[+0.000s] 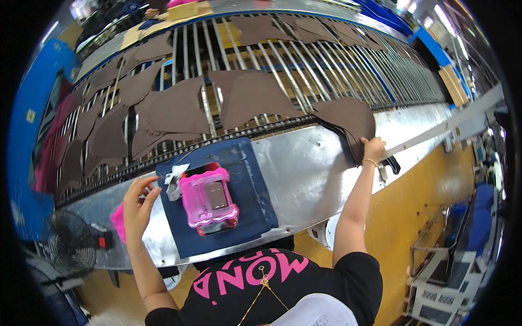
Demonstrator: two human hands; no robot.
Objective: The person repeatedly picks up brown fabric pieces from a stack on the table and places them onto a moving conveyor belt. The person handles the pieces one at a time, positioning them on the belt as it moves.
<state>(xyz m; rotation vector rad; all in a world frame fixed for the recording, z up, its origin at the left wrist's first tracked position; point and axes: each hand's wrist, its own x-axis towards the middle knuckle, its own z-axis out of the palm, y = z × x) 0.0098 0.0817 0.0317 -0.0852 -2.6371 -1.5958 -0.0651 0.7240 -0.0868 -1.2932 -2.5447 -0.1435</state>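
My right hand [373, 149] is out at the right and grips the lower edge of a stack of brown cut fabric pieces [350, 115]. The stack lies partly on the roller conveyor and hangs over the metal table, with dark layers underneath. My left hand [140, 209] hovers over the table's left part, fingers loosely bent and apart, holding nothing. Close to it, a pink plastic box-like holder [197, 202] rests on a dark blue mat [253, 209]. A crumpled white scrap [175, 182] touches the holder's left side.
Several more brown pieces [171, 108] lie over the metal rollers [272, 60] beyond the table [293, 163]. A pale metal bar [443, 122] slants in from the right. A black fan [68, 242] stands at lower left, near a bright pink item [118, 223].
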